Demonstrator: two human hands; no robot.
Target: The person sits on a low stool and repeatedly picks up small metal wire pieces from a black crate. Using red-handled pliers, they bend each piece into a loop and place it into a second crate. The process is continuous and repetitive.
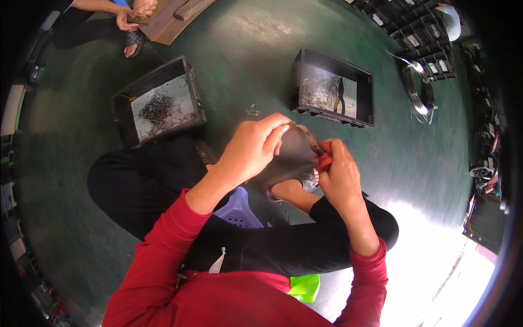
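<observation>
My right hand (342,173) is closed around the red handles of a pair of pliers (324,157). The pliers' metal head points up and left, toward the fingertips of my left hand (251,146). Thumb and forefinger of that hand are pinched together right beside the jaws. Whatever sits between them is too small and blurred to name. On the floor just beyond lies a small cluster of bent wire pieces (253,110).
Ahead left stands a black crate (188,71) with a heap of wire hooks (158,109). Another black crate (332,57), ahead right, holds wire pieces and dark pliers (340,98). A wire coil (418,92) lies farther right. Another person's hands (131,16) show at top left.
</observation>
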